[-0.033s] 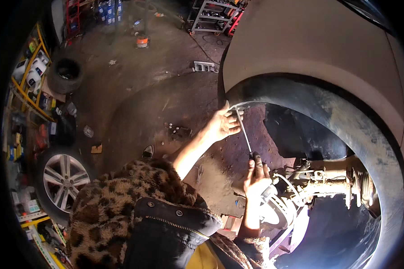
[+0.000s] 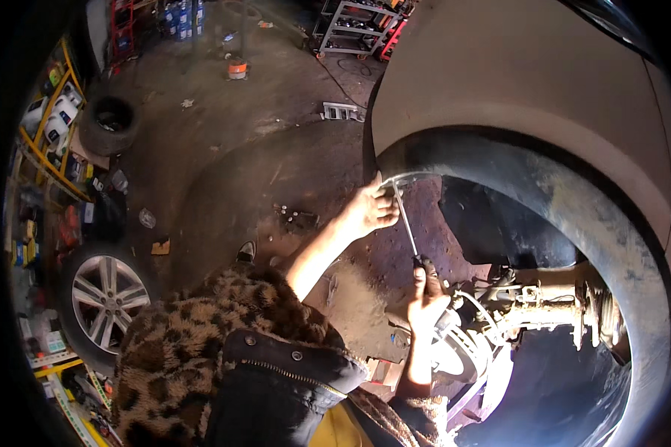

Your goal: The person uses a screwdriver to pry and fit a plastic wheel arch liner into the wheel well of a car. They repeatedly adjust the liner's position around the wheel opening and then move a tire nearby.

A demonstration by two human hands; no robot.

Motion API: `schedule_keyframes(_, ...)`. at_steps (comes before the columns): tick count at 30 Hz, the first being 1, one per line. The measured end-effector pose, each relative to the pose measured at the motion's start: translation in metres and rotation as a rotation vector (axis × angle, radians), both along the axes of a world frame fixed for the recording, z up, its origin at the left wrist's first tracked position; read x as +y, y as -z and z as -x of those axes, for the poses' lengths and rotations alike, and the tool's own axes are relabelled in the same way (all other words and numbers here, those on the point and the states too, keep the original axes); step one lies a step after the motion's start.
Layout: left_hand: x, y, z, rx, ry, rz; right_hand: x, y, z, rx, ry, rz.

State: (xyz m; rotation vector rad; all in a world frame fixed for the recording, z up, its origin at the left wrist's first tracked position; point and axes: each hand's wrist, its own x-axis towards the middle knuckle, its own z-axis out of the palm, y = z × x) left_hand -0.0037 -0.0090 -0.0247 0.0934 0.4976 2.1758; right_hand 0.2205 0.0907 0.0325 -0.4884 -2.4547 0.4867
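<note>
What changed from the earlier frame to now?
Very little: the right hand's fingers look slightly shifted on the long-shafted tool. Nothing visibly grasped or released. The left hand stays by the wheel-arch trim's edge, the tool's far end beside it.

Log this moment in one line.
left hand: at wheel arch edge | right hand: grips screwdriver-like tool | tool tip: same edge

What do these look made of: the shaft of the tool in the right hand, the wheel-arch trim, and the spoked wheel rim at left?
Tool shaft: probably steel, smooth and bright; it glints along its length.
Wheel-arch trim: likely plastic, matte black, dull with pale smears.
Spoked wheel rim: silvery metal, perhaps alloy, judging by its light-catching spokes; painted or bare, I can't tell.
</note>
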Motion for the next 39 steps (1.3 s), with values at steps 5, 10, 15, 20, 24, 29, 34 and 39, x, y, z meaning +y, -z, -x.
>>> schedule_keyframes(5, -0.034, 0.021, 0.018, 0.340, -0.492, 0.522, 0.005, -0.017, 0.010, -0.037, -0.100, 0.635)
schedule_keyframes(10, -0.024, -0.026, -0.001, 0.727, -0.837, 0.542, -0.009, -0.006, 0.009, -0.055, -0.002, -0.143)
schedule_keyframes(15, -0.017, -0.047, -0.026, 0.922, -0.889, 0.697, -0.009, -0.018, 0.019, 0.004, -0.093, 0.618)
schedule_keyframes(20, -0.025, -0.080, -0.030, 1.022, -1.006, 0.666, -0.011, -0.006, 0.016, -0.036, -0.033, -0.200)
schedule_keyframes(24, -0.018, -0.094, -0.037, 1.086, -1.055, 0.584, 0.001, 0.002, 0.006, -0.047, -0.042, 0.410)
schedule_keyframes(29, -0.025, -0.119, -0.034, 1.116, -1.019, 0.496, -0.006, -0.011, 0.010, 0.050, 0.023, -0.064)
schedule_keyframes(34, -0.034, -0.120, -0.021, 1.131, -0.955, 0.498, 0.012, -0.019, 0.011, -0.113, -0.089, 0.736)
schedule_keyframes(39, -0.066, -0.175, -0.011, 1.374, -0.938, 0.329, -0.005, -0.029, 0.002, -0.093, 0.009, 0.411)
